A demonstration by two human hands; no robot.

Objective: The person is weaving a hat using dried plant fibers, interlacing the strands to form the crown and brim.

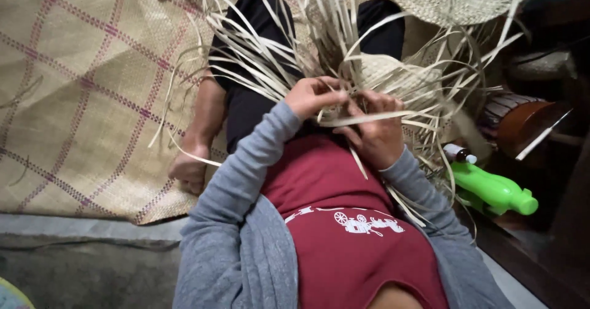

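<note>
Hands pinch flat, pale, papery straw strips.

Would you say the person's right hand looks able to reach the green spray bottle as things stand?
Probably yes: the spray bottle lies just beside the right hand, with only loose straw strips hanging between; the hand is pinching strips, though.

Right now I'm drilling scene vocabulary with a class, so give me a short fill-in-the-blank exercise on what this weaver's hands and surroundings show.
1. Both hands, the left hand and the right hand, work pale ____ strips.
2. The spray bottle beside the person is bright ____.
3. The person sits on a checked woven ____.
4. The grey cardigan hangs open over a dark ____ shirt.

Missing words: straw; green; mat; red
</note>
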